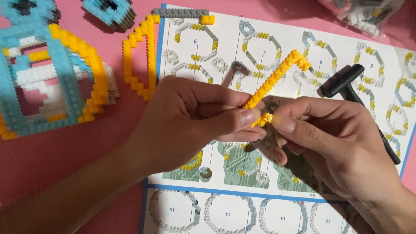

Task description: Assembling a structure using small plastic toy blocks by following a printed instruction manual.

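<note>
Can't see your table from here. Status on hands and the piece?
Left hand pinches yellow brick strip at its lower end. Right hand presses small yellow piece onto it. Black tool lies on instruction sheet, clear of hands.

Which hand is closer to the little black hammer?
The right hand. The black hammer lies just above and behind its knuckles, while the left hand is farther off to the hammer's left, pinching the yellow brick strip.

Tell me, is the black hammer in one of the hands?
No, the black hammer lies on the instruction sheet, while both hands pinch the yellow brick strip.
</note>
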